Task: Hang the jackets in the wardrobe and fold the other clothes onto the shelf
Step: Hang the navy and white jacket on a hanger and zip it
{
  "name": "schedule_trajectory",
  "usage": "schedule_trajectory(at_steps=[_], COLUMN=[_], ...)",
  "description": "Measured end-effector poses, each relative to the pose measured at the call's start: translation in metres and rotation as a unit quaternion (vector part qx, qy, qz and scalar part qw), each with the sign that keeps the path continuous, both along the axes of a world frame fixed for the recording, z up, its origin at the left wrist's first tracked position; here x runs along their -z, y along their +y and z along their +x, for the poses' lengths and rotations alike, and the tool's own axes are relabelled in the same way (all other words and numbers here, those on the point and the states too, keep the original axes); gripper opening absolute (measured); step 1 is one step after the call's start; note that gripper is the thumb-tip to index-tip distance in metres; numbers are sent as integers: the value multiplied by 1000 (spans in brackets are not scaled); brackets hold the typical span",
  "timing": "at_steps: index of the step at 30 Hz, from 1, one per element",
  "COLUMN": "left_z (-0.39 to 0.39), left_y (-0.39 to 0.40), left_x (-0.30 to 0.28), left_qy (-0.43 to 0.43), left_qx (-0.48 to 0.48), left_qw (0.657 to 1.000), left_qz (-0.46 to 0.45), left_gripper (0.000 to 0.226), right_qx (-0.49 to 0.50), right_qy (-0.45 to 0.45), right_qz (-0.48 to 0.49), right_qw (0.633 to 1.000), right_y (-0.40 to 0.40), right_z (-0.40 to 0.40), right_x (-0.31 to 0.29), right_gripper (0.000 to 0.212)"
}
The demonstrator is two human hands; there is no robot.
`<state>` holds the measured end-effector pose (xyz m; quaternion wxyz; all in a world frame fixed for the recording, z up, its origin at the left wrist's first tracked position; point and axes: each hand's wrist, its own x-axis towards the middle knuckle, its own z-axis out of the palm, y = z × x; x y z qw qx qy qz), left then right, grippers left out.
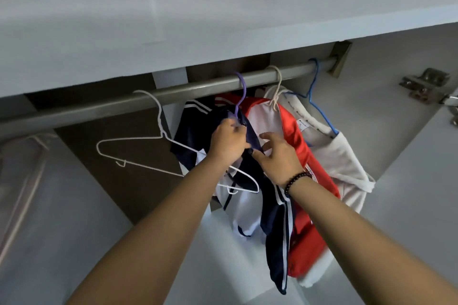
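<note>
Take the rail (173, 93) as your landmark: it runs under the wide white shelf (223, 32), rising from lower left to upper right across the wardrobe.

Furthest left on the rail hangs a bare white hanger (153, 153), its hook over the rail and its long bar slanting down to the right, passing behind your left forearm.

Next along, a purple hanger (241, 96) hooks over the rail. Below it hangs the navy jacket (275, 218) with white stripes, its long axis running down and slightly right from the rail. Your left hand (229, 141) sits just beneath the purple hook, fingers curled tight round the jacket's collar fabric at the hanger neck. Your right hand (277, 156) is just beside it, fingers spread wide and loose, the thumb touching the navy cloth near the collar; a dark bead bracelet (297, 181) circles that wrist.

Further right, a cream hanger (276, 89) on the rail carries the red and white jacket (304, 193), which hangs straight down, touching the navy one.

Last on the rail, near its bracket, a blue hanger (314, 96) holds a white garment (347, 163), draped downward beside the red jacket. Right of the rail's end, a metal door hinge (423, 84) is fixed to the wardrobe side.
</note>
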<state>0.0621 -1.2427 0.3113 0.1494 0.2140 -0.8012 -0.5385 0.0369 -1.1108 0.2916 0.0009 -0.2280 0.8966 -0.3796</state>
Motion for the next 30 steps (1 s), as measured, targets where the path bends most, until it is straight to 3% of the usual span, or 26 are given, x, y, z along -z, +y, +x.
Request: schedule_trajectory(at_steps=[2, 4, 8, 16, 21, 30], left_z=[-9, -15, -16, -6, -3, -5], left_y=[-4, -9, -11, -6, 3, 23], left_x=[-5, -5, 0, 0, -4, -6], left_qy=[3, -1, -3, 15, -1, -8], left_qx=[-17, -20, 3, 60, 112, 157], left_qw=[1000, 1000, 1000, 992, 990, 986], left_qz=[-7, -6, 15, 112, 91, 56], left_gripper=[14, 18, 21, 12, 38, 32], right_qx=[0, 6, 17, 19, 73, 157], right_qy=[22, 50, 94, 117, 111, 109], right_qz=[25, 27, 2, -10, -61, -37], right_qw=[999, 998, 995, 993, 989, 981], right_y=[-6, -8, -6, 12, 19, 71], right_z=[0, 3, 20, 33, 13, -34], right_x=[2, 5, 12, 37, 32, 23], right_gripper=[23, 14, 24, 15, 12, 10])
